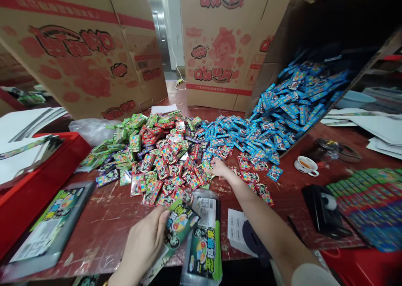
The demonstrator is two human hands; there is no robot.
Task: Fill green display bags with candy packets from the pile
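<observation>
My left hand [146, 235] grips a printed candy pouch [180, 223], green and black, tilted above the table's front edge. Under and beside it lies a stack of similar pouches in clear plastic [204, 248]. My right hand [220, 168] reaches into the front of a heap of small candy packets [168, 152], its fingers closed at a green packet [206, 167]; the fingertips are partly hidden. Red, green and purple packets fill the heap's left and middle. Blue packets [292, 97] spill onto the table from a tipped carton [279, 39] on the right.
Tall printed cartons [75, 60] [220, 55] stand behind the heap. On the left are a red bin [69, 152] and more pouches [50, 223]. To the right sit a cup of brown liquid [306, 166], a black tape dispenser [325, 210] and rows of colourful packets [373, 206].
</observation>
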